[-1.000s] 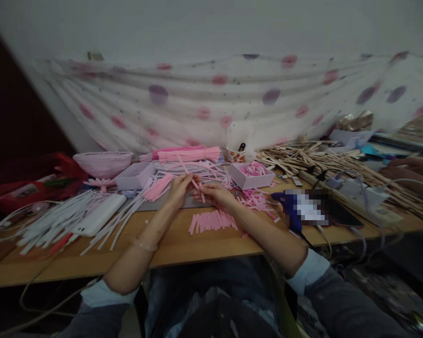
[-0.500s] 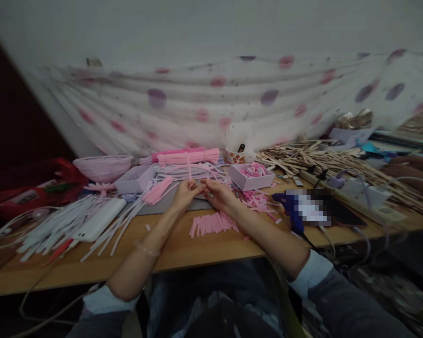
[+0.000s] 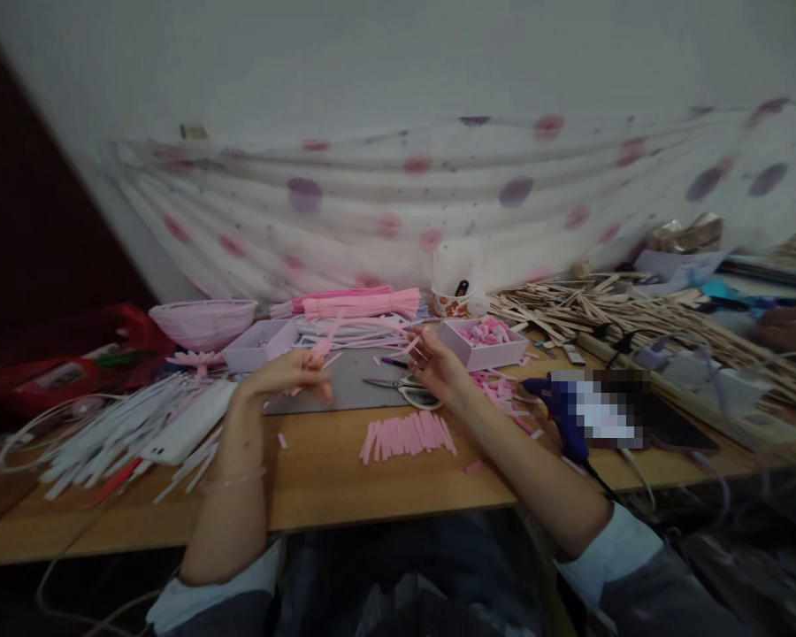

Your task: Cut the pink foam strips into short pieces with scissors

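A pink pipe cleaner [image 3: 371, 324] arches between my two hands over the grey mat [image 3: 351, 386]. My left hand [image 3: 292, 373] is smeared by motion, with one end of it at the closed fingertips. The other end sits in the pinched fingers of my right hand [image 3: 436, 367]. Scissors [image 3: 398, 384] lie on the mat beside my right hand, near a purple pen-like thing [image 3: 393, 361]. In front of the mat, short pink cut pieces [image 3: 408, 437] form a row on the wooden table [image 3: 332, 469].
Pink bundles [image 3: 364, 303] lie behind white stems. A white box [image 3: 484, 354] holds pink pieces; another box [image 3: 260, 347] and a pink bowl [image 3: 202, 323] stand left. White stems [image 3: 106, 433] lie near a white phone-like slab [image 3: 192, 425]. Right are a blue-handled tool [image 3: 557, 416], wooden strips [image 3: 570, 296] and another person's hand [image 3: 792, 327].
My hands, together before, have moved apart, left hand leftward and right hand slightly right. The pink pipe cleaner, upright earlier, now curves between them. The scissors have come into view.
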`<state>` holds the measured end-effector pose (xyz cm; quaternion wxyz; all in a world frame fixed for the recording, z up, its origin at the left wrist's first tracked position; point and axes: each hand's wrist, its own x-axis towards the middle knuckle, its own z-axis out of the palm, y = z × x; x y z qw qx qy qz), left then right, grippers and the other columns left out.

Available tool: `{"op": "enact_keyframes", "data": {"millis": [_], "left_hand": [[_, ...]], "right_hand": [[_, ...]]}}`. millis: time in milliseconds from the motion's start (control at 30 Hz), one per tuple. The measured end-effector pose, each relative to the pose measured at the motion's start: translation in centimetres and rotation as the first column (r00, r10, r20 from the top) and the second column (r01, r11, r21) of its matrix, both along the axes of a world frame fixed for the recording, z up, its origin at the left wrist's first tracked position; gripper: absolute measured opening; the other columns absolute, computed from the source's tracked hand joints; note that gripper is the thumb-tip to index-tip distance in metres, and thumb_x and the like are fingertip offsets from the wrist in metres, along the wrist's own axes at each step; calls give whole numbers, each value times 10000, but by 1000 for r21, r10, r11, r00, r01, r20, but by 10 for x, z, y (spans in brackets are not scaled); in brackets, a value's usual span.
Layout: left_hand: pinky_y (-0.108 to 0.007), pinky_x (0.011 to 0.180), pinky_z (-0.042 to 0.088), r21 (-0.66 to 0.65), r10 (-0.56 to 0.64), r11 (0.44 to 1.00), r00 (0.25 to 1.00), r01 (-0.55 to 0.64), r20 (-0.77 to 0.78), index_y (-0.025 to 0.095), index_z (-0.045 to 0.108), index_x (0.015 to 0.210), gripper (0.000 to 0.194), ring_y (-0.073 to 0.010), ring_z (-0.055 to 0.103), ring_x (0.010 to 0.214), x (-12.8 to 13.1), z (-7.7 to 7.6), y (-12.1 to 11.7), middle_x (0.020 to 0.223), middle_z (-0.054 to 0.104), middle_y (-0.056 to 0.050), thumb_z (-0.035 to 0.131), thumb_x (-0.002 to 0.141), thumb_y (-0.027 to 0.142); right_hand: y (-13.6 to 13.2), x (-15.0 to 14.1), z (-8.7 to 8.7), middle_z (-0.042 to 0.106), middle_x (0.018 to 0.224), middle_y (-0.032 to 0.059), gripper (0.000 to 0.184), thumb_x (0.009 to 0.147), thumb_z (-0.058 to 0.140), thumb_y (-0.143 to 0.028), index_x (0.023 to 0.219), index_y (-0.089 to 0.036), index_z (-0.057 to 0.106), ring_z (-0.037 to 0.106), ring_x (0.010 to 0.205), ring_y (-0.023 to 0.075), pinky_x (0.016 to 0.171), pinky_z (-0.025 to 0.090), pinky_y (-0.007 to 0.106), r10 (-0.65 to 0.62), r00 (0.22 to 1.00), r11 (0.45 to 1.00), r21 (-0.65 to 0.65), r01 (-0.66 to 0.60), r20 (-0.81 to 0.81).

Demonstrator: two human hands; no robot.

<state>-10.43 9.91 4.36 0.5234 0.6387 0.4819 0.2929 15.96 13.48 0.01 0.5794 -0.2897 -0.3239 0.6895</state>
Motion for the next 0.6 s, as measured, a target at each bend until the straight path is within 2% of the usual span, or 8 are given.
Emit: {"op": "enact_keyframes", "data": {"millis": [67,133,200,267,367,433,533,600], "left_hand": [[-202,437,363,-59,-62,997,991,56,-121,204,399,525,424,-156,584,513,-14,5,-8,513,617,23,813,465,268],[-198,428,325,3,33,999,979,-33,-201,209,352,496,470,-169,584,521,-19,7,-12,444,556,51,815,440,263],[-196,413,286,85,167,985,955,-150,-243,217,306,477,494,-168,565,477,-16,7,-12,377,494,56,794,480,295],[-196,412,276,118,219,974,947,-196,-236,221,310,472,468,-164,550,455,-11,8,-11,369,504,38,767,521,310],[-196,453,327,114,164,982,976,-148,-146,208,372,496,412,-171,588,546,-6,12,-13,548,649,-10,783,466,223],[-198,475,350,161,212,967,975,-199,-64,201,394,509,395,-182,608,607,-3,16,-15,618,674,-20,785,454,192],[-221,527,401,236,341,900,930,-365,139,192,452,529,295,-199,623,668,8,23,-14,556,633,-29,711,620,299],[-268,629,460,157,290,920,893,-359,343,188,478,557,288,-214,639,753,23,26,-10,604,647,-53,599,735,378]], "right_hand": [[0,0,0,678,888,-23,193,707,680,-332,888,-271,658,591,749,118,607,457,223,7,999,999,-39,-9,-40],[1,1,1,670,797,-20,183,705,683,-308,881,-260,660,584,691,113,591,449,223,13,997,997,-70,-18,-73],[2,2,2,658,743,-22,177,705,682,-288,877,-254,661,573,647,106,575,441,220,20,995,996,-83,-28,-95],[2,2,2,654,727,-27,170,710,676,-288,876,-258,662,567,630,105,572,437,222,37,995,996,-74,-44,-94],[2,3,1,657,727,-28,182,707,680,-316,880,-263,665,573,638,113,593,446,237,66,996,997,-35,-69,-63],[1,2,0,654,710,-25,203,691,695,-321,883,-256,671,572,634,113,600,452,240,84,995,996,-16,-85,-54],[-1,-1,1,634,664,-25,233,667,719,-323,877,-229,685,555,605,101,581,446,225,120,993,992,28,-120,7],[-4,-5,1,621,647,-23,248,652,732,-353,848,-205,697,545,598,92,571,436,214,127,986,986,96,-137,107]]}}
